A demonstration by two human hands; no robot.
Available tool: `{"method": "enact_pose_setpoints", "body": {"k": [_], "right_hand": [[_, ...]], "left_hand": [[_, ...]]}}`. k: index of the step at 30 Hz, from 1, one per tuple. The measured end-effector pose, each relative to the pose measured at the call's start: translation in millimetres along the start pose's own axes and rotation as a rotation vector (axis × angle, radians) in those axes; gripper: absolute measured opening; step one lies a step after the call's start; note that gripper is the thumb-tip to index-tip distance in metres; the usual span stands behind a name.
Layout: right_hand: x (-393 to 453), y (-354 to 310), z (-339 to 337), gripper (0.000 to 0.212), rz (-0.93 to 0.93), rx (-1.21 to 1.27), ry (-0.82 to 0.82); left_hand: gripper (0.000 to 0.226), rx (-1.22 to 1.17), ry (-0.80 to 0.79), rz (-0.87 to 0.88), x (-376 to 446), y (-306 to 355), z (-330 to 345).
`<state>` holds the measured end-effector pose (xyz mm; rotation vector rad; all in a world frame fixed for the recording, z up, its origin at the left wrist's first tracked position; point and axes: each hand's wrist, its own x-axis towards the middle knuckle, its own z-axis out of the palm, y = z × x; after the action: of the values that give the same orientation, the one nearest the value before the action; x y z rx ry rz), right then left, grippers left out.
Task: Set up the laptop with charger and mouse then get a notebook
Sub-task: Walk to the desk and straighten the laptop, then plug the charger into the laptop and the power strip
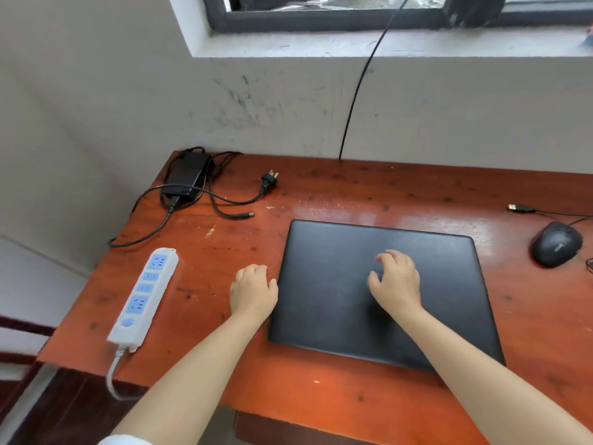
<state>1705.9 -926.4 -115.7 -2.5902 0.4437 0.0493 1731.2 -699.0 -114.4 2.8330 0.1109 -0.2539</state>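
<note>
A closed black laptop [337, 277] lies flat on the reddish wooden desk [321, 390]. My right hand [396, 282] rests on its lid with fingers spread. My left hand [253, 290] sits on the desk at the laptop's left edge, fingers curled, holding nothing. A black charger brick [187, 175] with tangled cables lies at the far left corner; its wall plug [269, 179] and barrel connector [247, 215] lie loose on the desk. A black wired mouse [556, 244] sits at the right, its USB plug [518, 207] unplugged. No notebook is in view.
A white power strip [144, 292] with blue sockets lies along the desk's left edge, its cord hanging off the front. A thin black cable [359, 88] runs up the scuffed wall to the window sill [353, 44]. The desk's left and front edges are close by.
</note>
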Motion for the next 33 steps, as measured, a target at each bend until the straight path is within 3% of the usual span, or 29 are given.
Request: {"method": "enact_pose_setpoints", "body": {"k": [7,15,21,25,29,33], "right_hand": [[15.8,-99.7,45.9,0.027,-0.122,0.032,-0.033],[37.2,-172.6,94.6,0.027,0.088,-0.114,0.007],[28.6,-172.5,112.5,0.029,0.262,-0.208,0.050],[23.5,-148.7,114.5,0.038,0.170,-0.312,0.044],[23.0,-129.3,120.5,0.048,0.227,-0.333,-0.019],[24.2,-126.0,126.1,0.048,0.226,-0.300,0.020]], "left_hand": [[0.031,-0.007,0.099,0.043,53.6,-74.0,-47.4],[0.031,0.161,-0.141,0.249,138.8,-138.1,-69.7],[0.033,0.247,-0.227,0.412,177.7,-132.8,-65.2],[0.029,0.279,-0.175,0.534,195.9,-111.6,-50.4],[0.026,0.347,-0.132,0.580,210.7,-96.4,-33.7],[0.022,0.423,-0.168,0.654,213.4,-93.5,-25.5]]}}
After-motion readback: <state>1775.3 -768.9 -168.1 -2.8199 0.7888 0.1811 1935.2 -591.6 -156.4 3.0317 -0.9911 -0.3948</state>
